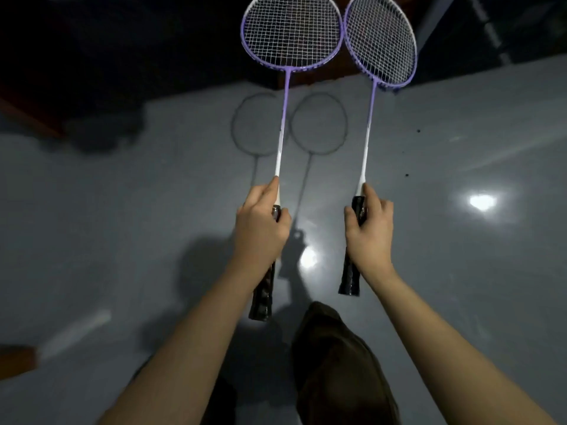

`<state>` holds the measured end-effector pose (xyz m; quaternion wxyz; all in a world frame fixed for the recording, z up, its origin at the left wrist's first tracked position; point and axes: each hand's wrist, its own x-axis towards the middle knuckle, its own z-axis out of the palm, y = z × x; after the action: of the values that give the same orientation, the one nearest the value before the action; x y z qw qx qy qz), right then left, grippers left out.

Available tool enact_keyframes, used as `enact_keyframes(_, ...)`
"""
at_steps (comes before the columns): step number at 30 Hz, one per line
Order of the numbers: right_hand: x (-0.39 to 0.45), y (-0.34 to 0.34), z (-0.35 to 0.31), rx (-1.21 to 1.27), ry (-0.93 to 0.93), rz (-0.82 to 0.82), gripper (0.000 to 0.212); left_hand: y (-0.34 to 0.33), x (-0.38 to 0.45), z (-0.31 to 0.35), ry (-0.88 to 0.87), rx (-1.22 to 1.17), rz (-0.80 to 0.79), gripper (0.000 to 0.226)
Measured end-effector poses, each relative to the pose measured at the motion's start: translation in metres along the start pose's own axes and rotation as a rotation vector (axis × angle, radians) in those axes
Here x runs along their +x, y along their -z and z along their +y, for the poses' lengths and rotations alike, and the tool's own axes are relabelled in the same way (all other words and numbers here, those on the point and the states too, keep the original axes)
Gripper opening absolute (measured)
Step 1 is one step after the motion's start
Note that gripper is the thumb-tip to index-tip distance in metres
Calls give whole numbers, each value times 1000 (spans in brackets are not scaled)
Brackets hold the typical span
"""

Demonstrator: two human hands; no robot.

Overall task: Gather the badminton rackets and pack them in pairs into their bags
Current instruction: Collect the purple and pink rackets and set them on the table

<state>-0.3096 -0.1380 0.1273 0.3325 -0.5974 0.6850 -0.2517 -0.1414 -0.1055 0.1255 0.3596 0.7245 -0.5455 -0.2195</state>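
I hold two purple badminton rackets with white strings, heads pointing away from me over a glossy grey floor. My left hand (260,228) grips the black handle of the left racket (290,32), its index finger stretched along the white shaft. My right hand (369,231) grips the black handle of the right racket (380,41). The two racket heads are side by side and their frames touch or slightly overlap. Both rackets cast ring shadows on the floor. No racket bag is in view.
The grey floor (460,240) reflects bright lights. A dark area with dim shapes lies beyond its far edge. A white and brown object (46,348) lies blurred at the lower left. My leg in dark trousers (334,363) is below my arms.
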Motion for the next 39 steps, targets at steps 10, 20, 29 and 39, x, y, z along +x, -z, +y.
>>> enact_keyframes(10, -89, 206, -224, 120, 81, 80, 55, 213, -3, 239, -115, -5, 89, 48)
enact_keyframes(20, -51, 306, -375, 197, 364, 34, 56, 321, 49, 374, -150, 91, 302, 50)
enact_keyframes(29, 22, 283, -449, 172, 554, -93, 54, 364, 120, 363, -85, 143, 435, 47)
enact_keyframes(39, 160, 182, -559, 136, 576, -191, 51, 425, 296, 283, 40, 105, 452, 46)
